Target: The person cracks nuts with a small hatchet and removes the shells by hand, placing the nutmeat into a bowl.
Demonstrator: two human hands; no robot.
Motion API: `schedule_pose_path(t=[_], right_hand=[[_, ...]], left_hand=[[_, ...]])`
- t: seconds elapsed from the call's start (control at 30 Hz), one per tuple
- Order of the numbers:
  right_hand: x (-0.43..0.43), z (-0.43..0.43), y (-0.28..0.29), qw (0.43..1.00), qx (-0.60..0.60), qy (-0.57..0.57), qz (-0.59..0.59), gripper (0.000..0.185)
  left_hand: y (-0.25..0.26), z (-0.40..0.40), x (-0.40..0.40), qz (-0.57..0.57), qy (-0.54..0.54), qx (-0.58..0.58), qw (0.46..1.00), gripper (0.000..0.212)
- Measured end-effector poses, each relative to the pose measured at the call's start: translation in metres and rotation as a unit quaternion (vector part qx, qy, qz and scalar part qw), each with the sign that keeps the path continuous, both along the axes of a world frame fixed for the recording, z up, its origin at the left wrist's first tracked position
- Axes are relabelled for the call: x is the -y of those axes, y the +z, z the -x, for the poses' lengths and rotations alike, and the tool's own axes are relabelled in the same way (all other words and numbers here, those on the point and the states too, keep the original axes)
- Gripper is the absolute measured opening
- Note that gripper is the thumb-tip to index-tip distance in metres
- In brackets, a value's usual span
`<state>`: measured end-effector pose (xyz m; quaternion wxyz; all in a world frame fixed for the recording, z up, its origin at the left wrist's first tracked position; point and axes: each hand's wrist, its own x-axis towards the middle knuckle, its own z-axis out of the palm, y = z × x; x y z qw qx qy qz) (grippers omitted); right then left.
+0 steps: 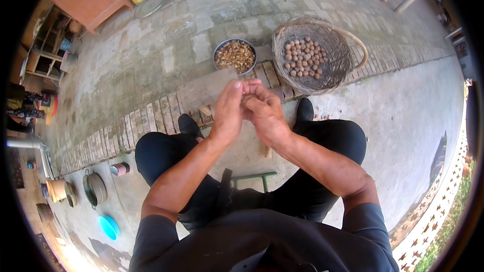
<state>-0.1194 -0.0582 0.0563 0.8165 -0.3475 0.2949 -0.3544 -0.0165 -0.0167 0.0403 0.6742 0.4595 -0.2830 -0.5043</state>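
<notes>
My left hand [229,107] and my right hand [267,111] meet in front of me, above the gap between my knees. Their fingers curl together around something small and brownish, possibly a piece of walnut, mostly hidden by the fingers. Just beyond the fingertips a round metal bowl [255,64] holds a heap of brown cracked pieces, which look like walnut kernels or shells. To its right stands a wicker basket [337,68] with an arched handle, and many whole walnuts [304,56] lie in it. A flat greyish board or slab [200,88] lies before the bowl.
A raised brick edge [143,121] crosses the floor by my shoes. Small fragments lie beside my right shoe [304,109]. Part of a green metal frame [254,177] shows between my legs. At left are metal pots [99,189], a tin can [120,169] and a blue basin [109,227].
</notes>
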Motion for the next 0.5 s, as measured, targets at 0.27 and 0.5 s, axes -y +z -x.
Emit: schedule_pose_path(t=[0.27, 0.5], right_hand=[[0.002, 0.001, -0.007, 1.000, -0.013, -0.001, -0.022, 0.025], [0.004, 0.004, -0.002, 0.999, -0.027, 0.018, -0.015, 0.024]], left_hand=[[0.006, 0.003, 0.005, -0.059, 0.010, -0.047, 0.997, 0.039], [0.015, -0.001, 0.002, -0.051, -0.020, -0.145, 0.988, 0.035]])
